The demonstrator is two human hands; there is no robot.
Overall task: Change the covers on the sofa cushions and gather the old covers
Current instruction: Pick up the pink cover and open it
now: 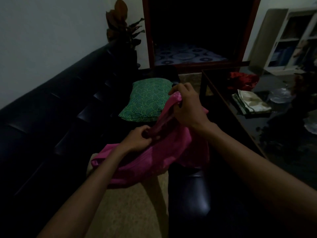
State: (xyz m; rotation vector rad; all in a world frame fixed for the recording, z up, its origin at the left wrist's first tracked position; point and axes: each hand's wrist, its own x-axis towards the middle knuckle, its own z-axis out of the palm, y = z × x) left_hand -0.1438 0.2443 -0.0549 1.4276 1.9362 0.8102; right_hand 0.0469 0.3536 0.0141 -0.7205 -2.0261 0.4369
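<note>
I've got the pink cover (151, 162) bunched across my lap, my right hand (187, 107) clenched on a gathered edge and lifting it up, my left hand (139, 140) pinching the same stretched band just below. It looks thin, limp and a bit silky to me, so I'd guess it weighs next to nothing but slips through loose fingers; best held at the hem or opening, in a fistful, not by flat cloth. Just beyond my right hand the green patterned cushion (147, 102) lies on the dark sofa (51, 117). Off to the right of that hand, on the dark table (240, 117), sit a folded pale cloth (250, 102) and a red bundle (241, 79). No label or writing readable anywhere in this dim light
</note>
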